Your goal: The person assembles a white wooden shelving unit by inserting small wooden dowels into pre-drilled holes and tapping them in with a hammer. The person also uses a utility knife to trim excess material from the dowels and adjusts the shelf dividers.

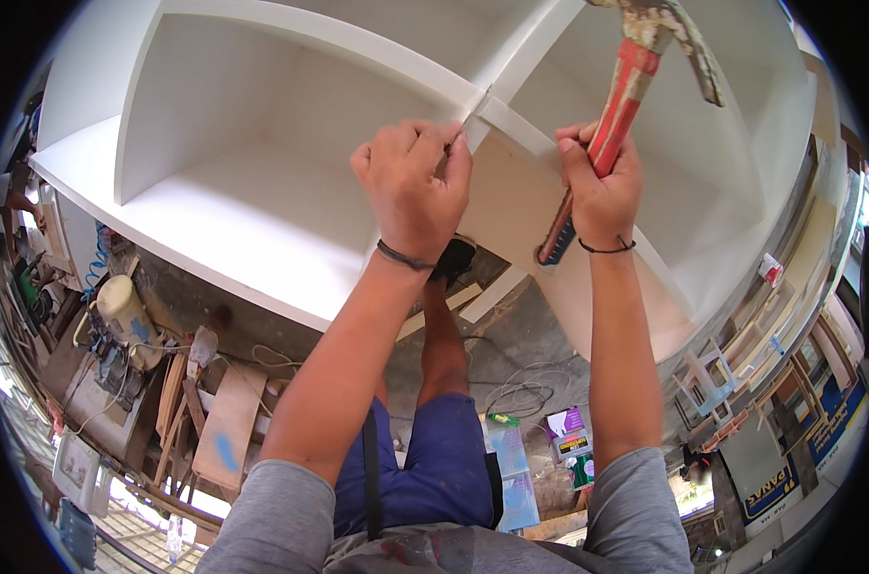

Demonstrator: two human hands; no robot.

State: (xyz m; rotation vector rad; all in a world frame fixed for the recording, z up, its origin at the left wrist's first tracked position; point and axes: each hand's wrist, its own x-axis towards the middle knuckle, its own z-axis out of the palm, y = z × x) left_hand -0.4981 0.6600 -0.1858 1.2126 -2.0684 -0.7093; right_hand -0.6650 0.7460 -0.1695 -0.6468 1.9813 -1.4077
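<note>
My right hand (602,182) is wrapped round the red handle of a worn claw hammer (629,100). The hammer's head points up and away from me, and its dark grip end hangs below my fist. My left hand (417,182) is closed in a pinch on a thin metal pin (471,117), like a nail. The pin's far end meets the joint where the white frame strips of the cabinet (358,46) cross. Whether its tip is in the wood is too small to tell.
White cabinet compartments spread in front of me. Below left, a cream tank-shaped machine (128,320) stands among wooden boards (231,421). Cables (520,390) and several coloured packages (570,440) lie on the floor. A small white frame (710,381) and more boards are at the right.
</note>
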